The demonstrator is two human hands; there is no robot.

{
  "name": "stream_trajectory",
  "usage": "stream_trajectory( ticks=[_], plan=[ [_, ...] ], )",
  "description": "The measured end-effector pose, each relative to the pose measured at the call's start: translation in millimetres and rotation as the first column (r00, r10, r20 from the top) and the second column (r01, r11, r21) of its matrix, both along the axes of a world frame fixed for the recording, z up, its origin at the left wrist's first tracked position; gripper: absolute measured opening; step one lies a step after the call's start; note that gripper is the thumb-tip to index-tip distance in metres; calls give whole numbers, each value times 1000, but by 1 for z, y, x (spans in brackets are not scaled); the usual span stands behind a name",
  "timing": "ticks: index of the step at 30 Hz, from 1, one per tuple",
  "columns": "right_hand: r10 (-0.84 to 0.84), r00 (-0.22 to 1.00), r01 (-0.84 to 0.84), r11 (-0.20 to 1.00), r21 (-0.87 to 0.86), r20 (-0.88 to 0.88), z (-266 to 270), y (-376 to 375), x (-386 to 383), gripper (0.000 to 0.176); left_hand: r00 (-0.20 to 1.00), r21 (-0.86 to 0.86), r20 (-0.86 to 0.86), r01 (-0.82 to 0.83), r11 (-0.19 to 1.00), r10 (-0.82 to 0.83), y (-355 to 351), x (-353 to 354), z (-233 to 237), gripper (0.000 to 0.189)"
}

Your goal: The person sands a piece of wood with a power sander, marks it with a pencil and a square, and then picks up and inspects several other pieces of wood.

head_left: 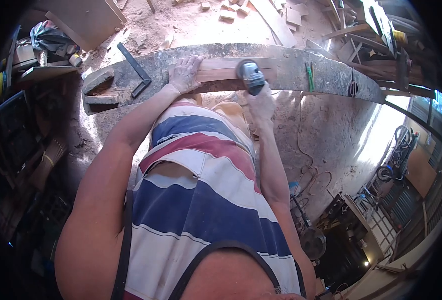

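A reddish wooden board [218,69] lies lengthwise along the near side of the dusty workbench [291,56]. My left hand [185,74] is pressed on the board's left end, fingers bent toward its far edge, gripping it. In my right hand [261,102] is an angle grinder [251,77], its fingers closed around the dark body. The grinder's round head rests on or just over the board's right part; exact contact cannot be made out. My right fingers are partly hidden by the tool.
A black carpenter's square [135,72] and wood offcuts [101,82] lie on the bench at left. At right are a green pen-like item [309,76] and scissors-like handles [352,88]. A cord [303,145] hangs to the floor. Wood scraps [228,14] litter the ground beyond.
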State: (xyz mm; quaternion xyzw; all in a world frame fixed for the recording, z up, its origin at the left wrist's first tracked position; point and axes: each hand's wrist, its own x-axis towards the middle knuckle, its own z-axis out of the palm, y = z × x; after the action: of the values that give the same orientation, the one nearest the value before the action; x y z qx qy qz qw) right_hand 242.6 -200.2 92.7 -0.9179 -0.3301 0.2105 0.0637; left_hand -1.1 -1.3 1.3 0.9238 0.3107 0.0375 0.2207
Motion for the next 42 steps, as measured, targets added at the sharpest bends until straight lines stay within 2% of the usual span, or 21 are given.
stream_trajectory(
  ticks=[3,6,7,11,14,18,23,27,33,36,37,40,41,42],
  plan=[
    [62,992,-52,994,96,-108,-19,0,-18,76,1000,1,22,11,1000,-11,0,1,-1,100],
    [85,992,-73,990,123,-94,-25,-6,-18,76,1000,-10,17,14,1000,-14,3,1,-3,100],
    [40,996,-30,991,129,-81,-25,-10,-13,77,1000,-11,11,13,1000,-13,1,1,-2,100],
    [35,978,-26,999,-43,207,-7,-29,23,72,1000,-3,-6,-1,1000,1,0,1,-3,101],
    [-21,962,23,1000,-3,273,6,-34,37,71,1000,19,7,6,1000,-6,1,0,-6,101],
    [12,982,-22,999,50,188,-10,-26,19,71,1000,14,-29,8,1000,-8,3,2,-2,100],
    [22,987,-7,996,93,-162,-19,-3,-28,76,1000,-6,-24,19,1000,-19,2,1,0,99],
    [119,956,-73,982,177,-268,-11,10,-47,77,1000,-27,-1,14,1000,-14,2,0,-6,100],
    [17,992,-6,996,89,-124,-14,1,-27,77,1000,14,-17,-1,1000,1,0,-1,-3,98],
    [-102,993,106,993,58,-59,-13,-2,-23,76,1000,5,-24,-1,1000,2,1,1,0,99],
    [-134,987,137,990,31,-87,-14,-1,-21,75,1000,3,-30,1,1000,-1,2,0,2,100],
    [-16,984,39,991,127,-176,-19,3,-26,76,1000,-13,-14,6,1000,-6,1,-1,1,99],
    [22,976,1,994,108,-218,-19,5,-29,77,1000,-20,2,7,1000,-7,2,0,-2,99],
    [108,983,-88,987,135,-151,-15,8,-36,75,1000,-25,13,9,1000,-9,2,2,-3,99]
  ],
)
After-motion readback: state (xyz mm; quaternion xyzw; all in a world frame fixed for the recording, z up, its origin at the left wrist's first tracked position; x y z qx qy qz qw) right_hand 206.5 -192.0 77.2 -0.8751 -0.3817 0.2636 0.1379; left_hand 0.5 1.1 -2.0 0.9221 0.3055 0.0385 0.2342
